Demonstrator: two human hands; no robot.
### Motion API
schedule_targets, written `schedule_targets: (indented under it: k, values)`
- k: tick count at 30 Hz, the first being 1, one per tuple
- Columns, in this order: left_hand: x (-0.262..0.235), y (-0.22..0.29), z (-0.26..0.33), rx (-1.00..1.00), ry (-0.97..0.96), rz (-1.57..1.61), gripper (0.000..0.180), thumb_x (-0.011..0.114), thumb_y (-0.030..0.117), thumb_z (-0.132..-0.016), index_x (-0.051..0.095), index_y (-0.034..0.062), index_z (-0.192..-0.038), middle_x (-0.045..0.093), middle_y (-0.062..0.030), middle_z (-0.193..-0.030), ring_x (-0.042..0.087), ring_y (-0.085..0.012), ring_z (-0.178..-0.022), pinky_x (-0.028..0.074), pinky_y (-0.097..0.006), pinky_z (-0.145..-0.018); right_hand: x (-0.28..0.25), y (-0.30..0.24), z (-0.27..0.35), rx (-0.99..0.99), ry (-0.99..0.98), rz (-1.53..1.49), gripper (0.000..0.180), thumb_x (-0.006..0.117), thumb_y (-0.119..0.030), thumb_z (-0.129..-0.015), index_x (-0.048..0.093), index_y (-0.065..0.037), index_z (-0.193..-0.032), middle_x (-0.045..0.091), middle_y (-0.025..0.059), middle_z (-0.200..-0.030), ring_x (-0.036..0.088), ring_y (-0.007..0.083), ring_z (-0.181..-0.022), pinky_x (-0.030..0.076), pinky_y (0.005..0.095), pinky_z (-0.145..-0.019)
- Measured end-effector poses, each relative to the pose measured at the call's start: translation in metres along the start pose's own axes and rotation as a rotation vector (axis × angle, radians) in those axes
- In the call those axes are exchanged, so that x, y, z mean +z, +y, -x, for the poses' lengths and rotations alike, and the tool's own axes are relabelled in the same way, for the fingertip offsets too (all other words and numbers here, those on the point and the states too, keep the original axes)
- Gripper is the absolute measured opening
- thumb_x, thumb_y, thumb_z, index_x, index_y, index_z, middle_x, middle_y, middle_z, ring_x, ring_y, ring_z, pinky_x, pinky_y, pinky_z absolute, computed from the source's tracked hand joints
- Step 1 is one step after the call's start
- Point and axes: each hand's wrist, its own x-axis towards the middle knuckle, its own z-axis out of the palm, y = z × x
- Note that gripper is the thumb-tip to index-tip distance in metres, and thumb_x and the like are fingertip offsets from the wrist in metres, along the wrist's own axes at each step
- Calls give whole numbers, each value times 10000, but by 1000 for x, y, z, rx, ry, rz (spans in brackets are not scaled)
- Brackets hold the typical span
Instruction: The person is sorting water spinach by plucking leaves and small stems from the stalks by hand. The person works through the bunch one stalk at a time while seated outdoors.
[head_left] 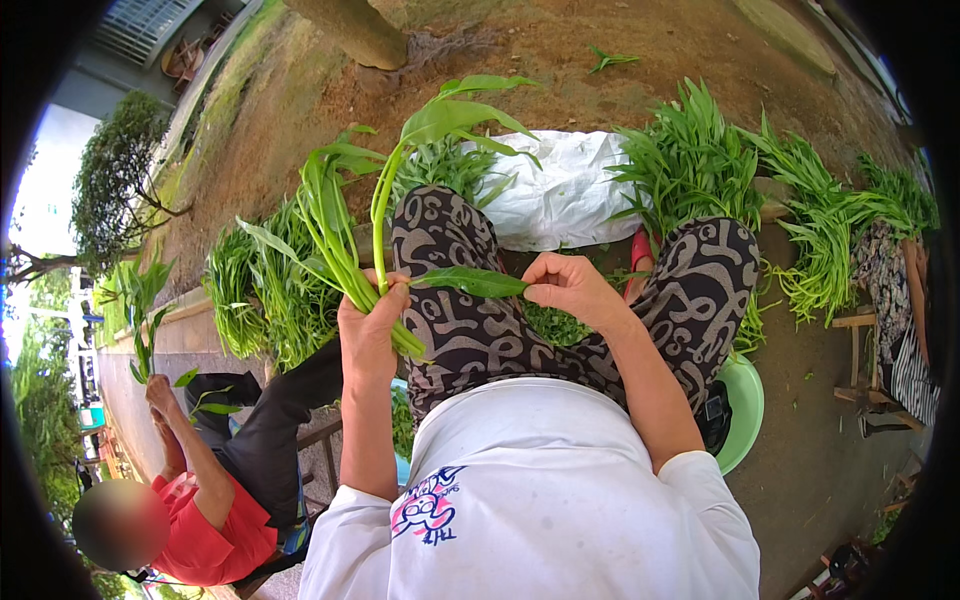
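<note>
My left hand [368, 325] is closed around several green leafy stalks [325, 230] that look like water spinach. Their cut ends stick out below my fingers, and the leafy tops reach up past my left knee. One stalk [380, 195] stands apart from the rest, beside my thumb. From that hand a single long leaf [470, 281] stretches across over my lap. Its far end is pinched between the thumb and fingers of my right hand [575, 288]. Below it, between my legs, lies a heap of picked green leaves [555, 325], partly hidden.
Bundles of greens lie left [265, 285] and right [690, 160] around a white plastic sheet [560, 190]. A light green basin [745, 415] stands by my right hip. At left a co-worker in red [225, 525] handles a stalk. A wooden stool [855, 350] is at right.
</note>
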Motion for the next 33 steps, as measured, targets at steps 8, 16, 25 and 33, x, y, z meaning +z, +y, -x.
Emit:
schedule_targets:
  k: [8,16,25,33]
  values:
    - [3,5,0,16,20,-12,116,648,-6,-793,577,51,-865,632,-39,-870,538,-86,-734,444,-231,-704,0,-4,-1,-63,170,-1,94,635,-33,-831,602,13,-906,607,33,-744,569,100,-623,467,222,-579]
    - [-1,-3,0,56,26,-25,120,637,-13,-799,571,61,-867,627,-35,-874,520,-74,-685,427,-211,-631,-1,0,0,-101,229,-155,83,645,-90,-837,611,-23,-873,591,11,-718,531,84,-625,438,216,-598]
    - [0,-9,2,30,28,37,124,629,-22,-800,573,60,-876,631,-51,-891,535,-88,-736,439,-217,-687,-13,2,-3,-29,344,-195,99,621,-133,-863,611,-36,-847,580,6,-704,524,77,-608,426,214,-587]
    - [3,-7,3,-25,21,124,180,649,-35,-785,555,91,-872,621,-53,-892,560,-113,-696,452,-231,-613,-3,20,-9,-205,338,209,213,614,-77,-847,591,-27,-1053,611,18,-946,582,109,-873,459,240,-779]
